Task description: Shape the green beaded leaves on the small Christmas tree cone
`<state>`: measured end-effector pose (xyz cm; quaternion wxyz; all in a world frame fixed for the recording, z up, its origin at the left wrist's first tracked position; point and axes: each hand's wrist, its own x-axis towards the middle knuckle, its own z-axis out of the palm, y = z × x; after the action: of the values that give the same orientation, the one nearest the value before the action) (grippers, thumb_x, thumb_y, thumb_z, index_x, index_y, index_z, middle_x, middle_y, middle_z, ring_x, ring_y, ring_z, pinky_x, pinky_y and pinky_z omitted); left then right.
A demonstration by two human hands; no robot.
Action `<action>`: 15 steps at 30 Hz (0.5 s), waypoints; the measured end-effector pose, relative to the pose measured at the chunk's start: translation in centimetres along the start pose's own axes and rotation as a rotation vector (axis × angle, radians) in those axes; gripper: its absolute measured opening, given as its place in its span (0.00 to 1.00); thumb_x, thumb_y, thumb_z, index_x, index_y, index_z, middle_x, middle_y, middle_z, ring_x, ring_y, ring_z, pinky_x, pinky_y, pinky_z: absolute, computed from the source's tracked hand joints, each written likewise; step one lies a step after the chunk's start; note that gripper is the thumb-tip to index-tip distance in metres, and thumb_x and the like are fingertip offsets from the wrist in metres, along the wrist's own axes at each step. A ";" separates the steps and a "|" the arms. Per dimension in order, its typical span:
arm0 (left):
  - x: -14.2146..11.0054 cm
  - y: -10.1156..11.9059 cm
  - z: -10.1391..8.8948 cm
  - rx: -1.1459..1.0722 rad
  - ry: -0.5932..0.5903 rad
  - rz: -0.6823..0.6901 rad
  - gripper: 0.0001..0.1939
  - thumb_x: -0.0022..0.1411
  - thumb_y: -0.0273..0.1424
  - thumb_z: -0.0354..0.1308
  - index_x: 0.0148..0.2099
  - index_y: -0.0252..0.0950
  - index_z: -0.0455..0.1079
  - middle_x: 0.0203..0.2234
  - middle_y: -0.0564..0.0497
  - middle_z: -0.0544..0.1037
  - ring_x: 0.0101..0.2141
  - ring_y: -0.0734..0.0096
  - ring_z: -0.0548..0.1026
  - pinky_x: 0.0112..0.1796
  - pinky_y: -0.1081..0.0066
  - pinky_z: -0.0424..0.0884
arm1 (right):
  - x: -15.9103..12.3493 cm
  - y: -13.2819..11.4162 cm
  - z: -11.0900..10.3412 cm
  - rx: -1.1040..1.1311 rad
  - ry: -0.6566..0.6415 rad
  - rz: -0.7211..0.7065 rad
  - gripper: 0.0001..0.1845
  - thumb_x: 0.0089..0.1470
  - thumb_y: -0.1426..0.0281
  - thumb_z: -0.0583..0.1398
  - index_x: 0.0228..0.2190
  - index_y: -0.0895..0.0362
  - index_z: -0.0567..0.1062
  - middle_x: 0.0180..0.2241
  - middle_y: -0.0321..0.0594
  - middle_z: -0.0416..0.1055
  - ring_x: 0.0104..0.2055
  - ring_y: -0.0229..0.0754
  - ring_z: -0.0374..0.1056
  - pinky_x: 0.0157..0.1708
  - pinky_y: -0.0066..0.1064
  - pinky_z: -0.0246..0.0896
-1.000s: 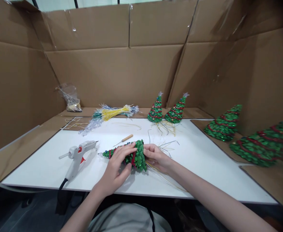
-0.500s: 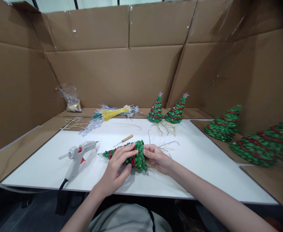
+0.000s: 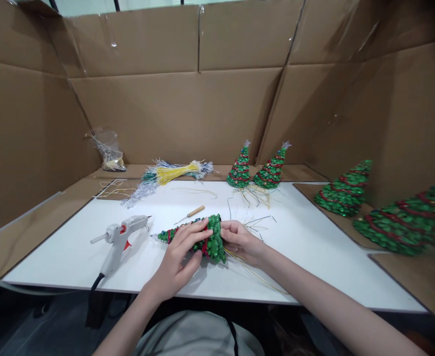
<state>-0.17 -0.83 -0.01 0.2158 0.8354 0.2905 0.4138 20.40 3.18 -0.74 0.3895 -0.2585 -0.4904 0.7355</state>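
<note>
A small green Christmas tree with red garland lies on its side on the white board, its tip pointing left. My left hand is wrapped over the tree's middle and holds it down. At the open base, my right hand has its fingers pinched together; what they grip there is hidden. Thin yellow and dark wires trail out of the base, under my right hand and toward the front edge.
A white glue gun stands left, its cord running off the front edge. Behind the tree lies a wooden-handled awl. Bundled yellow wires lie at the back. Decorated trees stand behind, others at right. Cardboard walls enclose the table.
Both hands and the tree keep almost the same position; the whole view has shifted very slightly.
</note>
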 end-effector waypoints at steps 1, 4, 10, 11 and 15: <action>0.0 0.0 0.0 -0.001 0.000 0.000 0.22 0.65 0.22 0.49 0.60 0.43 0.62 0.60 0.47 0.62 0.60 0.62 0.59 0.59 0.60 0.54 | 0.0 0.0 0.0 -0.003 -0.004 0.000 0.24 0.41 0.57 0.69 0.19 0.60 0.64 0.14 0.26 0.52 0.14 0.24 0.40 0.15 0.24 0.30; 0.0 0.0 0.0 -0.001 -0.002 0.001 0.23 0.64 0.22 0.49 0.59 0.43 0.62 0.60 0.48 0.62 0.60 0.62 0.59 0.59 0.61 0.54 | 0.0 0.0 -0.1 -0.014 -0.010 0.001 0.24 0.41 0.56 0.69 0.19 0.60 0.65 0.14 0.26 0.52 0.14 0.24 0.41 0.15 0.23 0.30; 0.0 0.0 0.0 0.005 0.000 0.004 0.23 0.64 0.22 0.49 0.59 0.44 0.62 0.60 0.48 0.62 0.60 0.63 0.59 0.59 0.61 0.54 | 0.1 0.2 -0.3 -0.027 -0.018 0.001 0.23 0.41 0.56 0.69 0.22 0.61 0.67 0.14 0.25 0.52 0.14 0.24 0.40 0.15 0.23 0.31; 0.0 0.0 0.0 0.004 0.001 0.004 0.23 0.64 0.22 0.49 0.59 0.44 0.62 0.60 0.48 0.63 0.60 0.63 0.59 0.59 0.61 0.54 | 0.1 0.2 -0.3 -0.031 -0.017 0.000 0.23 0.41 0.56 0.69 0.22 0.61 0.68 0.14 0.26 0.52 0.14 0.24 0.40 0.15 0.23 0.31; -0.1 0.0 0.0 0.005 0.002 -0.001 0.23 0.64 0.22 0.49 0.59 0.44 0.62 0.60 0.48 0.63 0.60 0.62 0.59 0.59 0.61 0.54 | 0.0 0.1 -0.2 -0.038 -0.007 0.004 0.23 0.41 0.55 0.69 0.22 0.61 0.68 0.15 0.26 0.53 0.15 0.24 0.40 0.15 0.24 0.30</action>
<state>-0.18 -0.86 -0.09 0.2133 0.8353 0.2922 0.4139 20.53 3.29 -0.96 0.3814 -0.2642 -0.5051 0.7278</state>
